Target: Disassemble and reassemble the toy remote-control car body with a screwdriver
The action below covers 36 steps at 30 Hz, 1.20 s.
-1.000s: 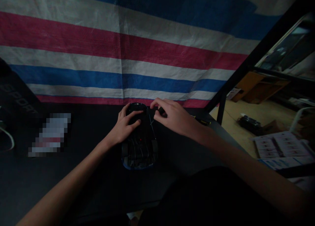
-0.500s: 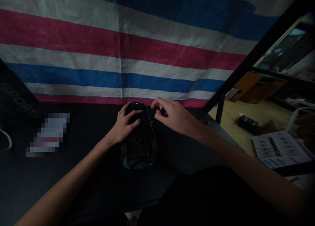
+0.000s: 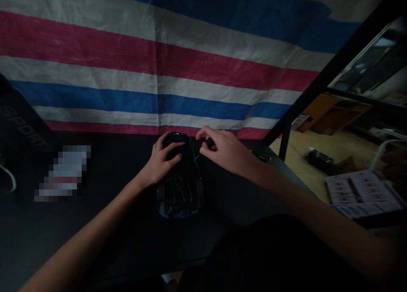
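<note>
A toy car [image 3: 179, 192] lies upside down on the black table, its dark underside with wheels facing up and a blue rim at the near end. My left hand [image 3: 162, 159] grips its far left part, fingers spread over the underside. Just right of the car, my right hand [image 3: 222, 147] is curled round the dark handle of what looks like a screwdriver [image 3: 210, 142]. A thin shaft points down-left from it to the car's right side; its tip is hard to make out in the dim light.
A blurred-out flat item [image 3: 65, 173] lies on the table [image 3: 121, 237] to the left, near a dark box [image 3: 23, 126] marked SPORT. Behind hangs a striped sheet [image 3: 190, 63]. A small yellow-and-black object [image 3: 263, 158] rests right of my right hand. Printed sheets [image 3: 359, 190] are beyond the table's right edge.
Almost nothing differs. Both hands and the toy car keep their places; the view has shifted very slightly.
</note>
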Motion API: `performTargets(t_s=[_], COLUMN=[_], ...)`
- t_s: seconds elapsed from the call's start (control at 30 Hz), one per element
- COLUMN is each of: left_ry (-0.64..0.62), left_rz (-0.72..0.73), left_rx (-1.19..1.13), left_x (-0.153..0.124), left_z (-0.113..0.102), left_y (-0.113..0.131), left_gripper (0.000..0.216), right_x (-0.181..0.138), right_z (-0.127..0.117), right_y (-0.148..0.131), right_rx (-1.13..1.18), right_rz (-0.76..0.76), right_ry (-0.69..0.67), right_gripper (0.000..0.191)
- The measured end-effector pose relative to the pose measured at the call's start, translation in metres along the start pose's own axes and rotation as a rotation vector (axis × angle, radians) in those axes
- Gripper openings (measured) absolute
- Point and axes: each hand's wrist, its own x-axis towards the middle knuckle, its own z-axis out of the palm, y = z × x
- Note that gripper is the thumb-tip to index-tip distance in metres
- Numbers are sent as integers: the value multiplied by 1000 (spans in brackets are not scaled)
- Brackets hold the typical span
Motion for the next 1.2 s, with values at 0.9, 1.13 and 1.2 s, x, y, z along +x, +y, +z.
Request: performTargets(t_s=[0.9, 1.13, 1.2], left_ry=[-4, -16, -18], left_rz=[15, 5, 8], left_rx=[-13, -15, -17], left_x=[1, 1, 1], left_z=[1, -1, -1], left_y=[0, 1, 1], left_gripper=[54, 54, 55], right_x=[0, 0, 1], right_z=[1, 1, 1], right_y=[-1, -2, -1], right_rx=[12, -27, -28], right_rz=[5, 9, 16], right_ry=[-16, -7, -20], right_gripper=[17, 18, 20])
